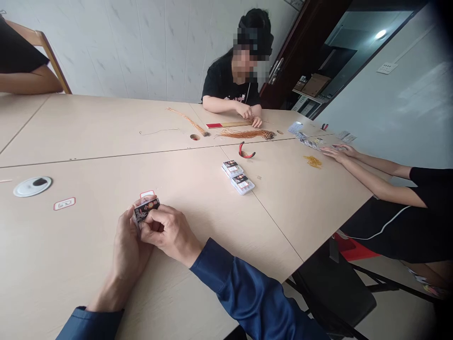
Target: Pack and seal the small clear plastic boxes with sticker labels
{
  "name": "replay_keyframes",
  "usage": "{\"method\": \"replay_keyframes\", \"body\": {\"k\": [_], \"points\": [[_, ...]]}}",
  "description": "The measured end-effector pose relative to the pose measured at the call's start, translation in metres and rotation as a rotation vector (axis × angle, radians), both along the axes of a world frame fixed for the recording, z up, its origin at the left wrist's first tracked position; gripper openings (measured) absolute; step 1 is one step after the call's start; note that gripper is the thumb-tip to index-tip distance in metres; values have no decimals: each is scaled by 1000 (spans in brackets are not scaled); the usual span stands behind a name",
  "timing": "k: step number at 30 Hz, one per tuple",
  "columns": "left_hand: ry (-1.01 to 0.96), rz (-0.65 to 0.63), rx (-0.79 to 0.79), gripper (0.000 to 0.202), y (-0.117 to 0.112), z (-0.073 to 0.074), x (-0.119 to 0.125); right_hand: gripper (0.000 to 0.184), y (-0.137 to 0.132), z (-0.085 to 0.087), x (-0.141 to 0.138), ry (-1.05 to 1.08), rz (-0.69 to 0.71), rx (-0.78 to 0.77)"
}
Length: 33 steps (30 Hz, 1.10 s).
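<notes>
Both my hands meet over the near part of the beige table (88,264). My left hand (129,245) cups a small dark printed packet (146,209) from below. My right hand (170,231) pinches the same packet from the right, fingers curled onto it. A small white card with a red border (147,193) lies just beyond the packet. Another red-bordered card (64,203) lies to the left on the table.
Two stacked packets in clear cases (238,176) lie mid-table, red-handled pliers (245,151) beyond them. Bundles of orange threads (247,134) lie near a person in black (233,82) opposite. Another person's arms (368,172) reach in from the right. A round white cap (32,186) sits left.
</notes>
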<state>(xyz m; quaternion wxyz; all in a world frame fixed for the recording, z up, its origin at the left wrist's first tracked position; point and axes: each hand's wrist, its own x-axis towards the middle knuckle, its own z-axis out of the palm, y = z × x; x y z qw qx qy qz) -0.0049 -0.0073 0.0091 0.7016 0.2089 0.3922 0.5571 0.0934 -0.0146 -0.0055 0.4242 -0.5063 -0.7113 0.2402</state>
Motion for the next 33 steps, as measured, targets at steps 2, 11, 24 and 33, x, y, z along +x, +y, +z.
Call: {"method": "replay_keyframes", "body": {"k": [2,11,24,33], "points": [[-7,8,8,33,1,-1,1,28,0,0,0,15,1,9],[-43,47,95,31,0,-10,4,24,-3,1,0,109,44,16],[-68,-9,125,33,-3,-11,1,24,-5,-1,1,199,53,-10],[-92,-32,142,27,-2,-12,0,24,-6,1,0,192,36,-36]]}}
